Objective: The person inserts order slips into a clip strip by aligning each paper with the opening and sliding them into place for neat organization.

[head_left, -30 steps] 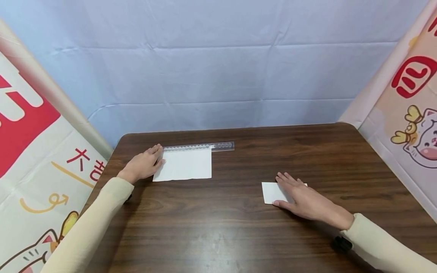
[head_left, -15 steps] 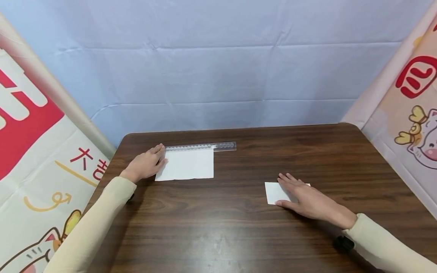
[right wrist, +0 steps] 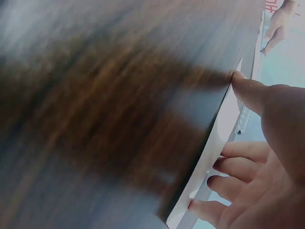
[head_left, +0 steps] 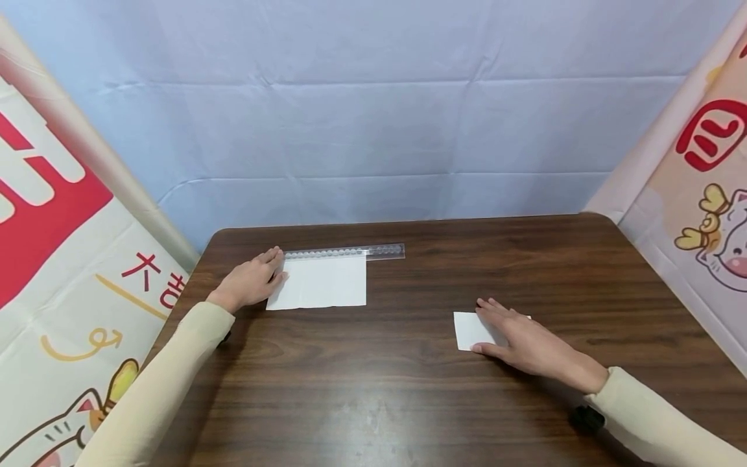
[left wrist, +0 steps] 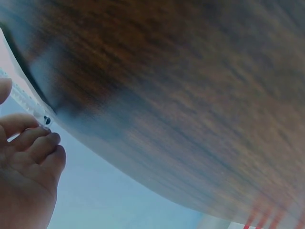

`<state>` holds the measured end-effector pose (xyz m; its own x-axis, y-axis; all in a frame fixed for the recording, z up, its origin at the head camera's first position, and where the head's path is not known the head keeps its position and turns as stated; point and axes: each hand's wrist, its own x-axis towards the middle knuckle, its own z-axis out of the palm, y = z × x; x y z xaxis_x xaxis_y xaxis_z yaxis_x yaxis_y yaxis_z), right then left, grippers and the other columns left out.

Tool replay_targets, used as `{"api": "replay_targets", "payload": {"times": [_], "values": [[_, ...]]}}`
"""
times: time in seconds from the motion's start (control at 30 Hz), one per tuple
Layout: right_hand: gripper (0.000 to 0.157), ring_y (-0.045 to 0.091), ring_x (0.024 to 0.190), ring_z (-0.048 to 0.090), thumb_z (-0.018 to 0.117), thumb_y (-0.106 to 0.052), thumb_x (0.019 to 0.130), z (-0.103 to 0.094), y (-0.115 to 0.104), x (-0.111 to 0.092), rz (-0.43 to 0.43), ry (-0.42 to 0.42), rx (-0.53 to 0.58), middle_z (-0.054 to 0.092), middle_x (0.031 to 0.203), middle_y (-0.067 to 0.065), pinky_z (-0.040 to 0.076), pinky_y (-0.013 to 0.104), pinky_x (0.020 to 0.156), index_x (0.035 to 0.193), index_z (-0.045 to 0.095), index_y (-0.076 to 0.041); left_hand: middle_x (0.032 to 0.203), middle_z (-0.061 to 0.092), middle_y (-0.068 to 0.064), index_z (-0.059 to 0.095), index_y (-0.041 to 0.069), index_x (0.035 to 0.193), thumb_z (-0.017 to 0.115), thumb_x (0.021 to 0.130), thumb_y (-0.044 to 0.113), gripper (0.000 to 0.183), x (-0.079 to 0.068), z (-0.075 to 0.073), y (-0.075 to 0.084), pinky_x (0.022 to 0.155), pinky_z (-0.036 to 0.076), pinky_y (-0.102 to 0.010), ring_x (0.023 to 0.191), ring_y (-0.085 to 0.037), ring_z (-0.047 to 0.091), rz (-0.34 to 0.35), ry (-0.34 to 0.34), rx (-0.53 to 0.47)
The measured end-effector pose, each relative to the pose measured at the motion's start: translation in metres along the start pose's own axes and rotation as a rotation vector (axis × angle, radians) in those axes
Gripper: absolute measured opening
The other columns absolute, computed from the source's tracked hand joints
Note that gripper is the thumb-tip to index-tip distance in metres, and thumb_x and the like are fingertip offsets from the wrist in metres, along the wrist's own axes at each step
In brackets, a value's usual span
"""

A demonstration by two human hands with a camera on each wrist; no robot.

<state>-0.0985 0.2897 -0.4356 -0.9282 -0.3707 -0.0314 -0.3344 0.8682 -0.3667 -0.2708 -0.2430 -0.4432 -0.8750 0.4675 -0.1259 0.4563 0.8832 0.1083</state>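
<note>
On the left of the head view, my left hand (head_left: 252, 280) rests over the left end of a clear plastic ruler (head_left: 385, 251), its thumb on a white sheet of paper (head_left: 325, 280). The ruler lies along the sheet's far edge and sticks out past it to the right. Bent fingers (left wrist: 45, 148) reach the ruler's end in the left wrist view. My right hand (head_left: 521, 338) lies spread over a smaller white piece of paper (head_left: 465, 331) and covers its right part. Thumb and fingertips touch this small paper (right wrist: 224, 126) in the right wrist view.
Both papers lie on a dark wood-grain table (head_left: 373, 363) with rounded far corners. A pale blue cloth (head_left: 373, 130) hangs behind it. Printed cartoon cloths stand at the left (head_left: 70, 259) and right (head_left: 712, 214) sides.
The head view has shifted a little, so everything sits slightly further right in it. Both hands, the papers and the ruler keep their places on the table.
</note>
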Motion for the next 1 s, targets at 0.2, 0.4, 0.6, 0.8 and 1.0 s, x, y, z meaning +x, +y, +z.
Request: {"api": "replay_targets", "payload": {"times": [0.2, 0.4, 0.6, 0.8, 1.0], "values": [[0.076, 0.050, 0.140, 0.056, 0.083, -0.040, 0.091, -0.001, -0.002, 0.004, -0.011, 0.055, 0.004, 0.058, 0.149, 0.032, 0.052, 0.062, 0.107, 0.143, 0.058, 0.009, 0.172, 0.024, -0.028, 0.029, -0.005, 0.164, 0.044, 0.114, 0.034, 0.065, 0.000, 0.001, 0.000, 0.121, 0.040, -0.063, 0.155, -0.048, 0.034, 0.000, 0.009, 0.003], [0.042, 0.043, 0.117, 0.072, 0.080, -0.018, 0.094, -0.003, -0.006, 0.008, 0.007, 0.106, 0.020, 0.069, 0.134, 0.029, 0.063, 0.051, 0.089, 0.127, 0.069, 0.005, 0.171, 0.025, -0.029, 0.029, -0.006, 0.163, 0.044, 0.114, 0.034, 0.065, 0.000, 0.000, 0.001, 0.120, 0.040, -0.063, 0.155, -0.049, 0.035, 0.006, 0.010, 0.007], [0.012, 0.010, 0.074, 0.066, 0.070, -0.003, 0.098, -0.014, -0.007, 0.014, 0.029, 0.121, 0.058, 0.081, 0.102, 0.012, 0.047, 0.023, 0.059, 0.107, 0.079, -0.003, 0.171, 0.026, -0.029, 0.030, -0.006, 0.163, 0.045, 0.114, 0.034, 0.065, 0.000, -0.001, 0.001, 0.120, 0.041, -0.064, 0.154, -0.050, 0.036, 0.006, 0.011, 0.009], [0.012, 0.008, 0.071, 0.060, 0.071, -0.004, 0.098, -0.031, -0.008, 0.019, 0.051, 0.136, 0.098, 0.081, 0.095, 0.007, 0.044, 0.021, 0.057, 0.102, 0.082, -0.008, 0.172, 0.024, -0.029, 0.029, -0.006, 0.163, 0.044, 0.114, 0.033, 0.065, -0.001, 0.000, 0.001, 0.118, 0.042, -0.064, 0.154, -0.050, 0.036, 0.004, 0.012, 0.004], [0.012, 0.014, 0.084, 0.072, 0.072, -0.008, 0.098, -0.045, -0.006, 0.024, 0.074, 0.133, 0.148, 0.082, 0.100, 0.009, 0.051, 0.023, 0.063, 0.104, 0.083, -0.009, 0.172, 0.023, -0.028, 0.028, -0.005, 0.164, 0.043, 0.114, 0.034, 0.065, -0.001, 0.001, 0.001, 0.118, 0.042, -0.064, 0.155, -0.050, 0.034, -0.001, 0.005, 0.002]]}}
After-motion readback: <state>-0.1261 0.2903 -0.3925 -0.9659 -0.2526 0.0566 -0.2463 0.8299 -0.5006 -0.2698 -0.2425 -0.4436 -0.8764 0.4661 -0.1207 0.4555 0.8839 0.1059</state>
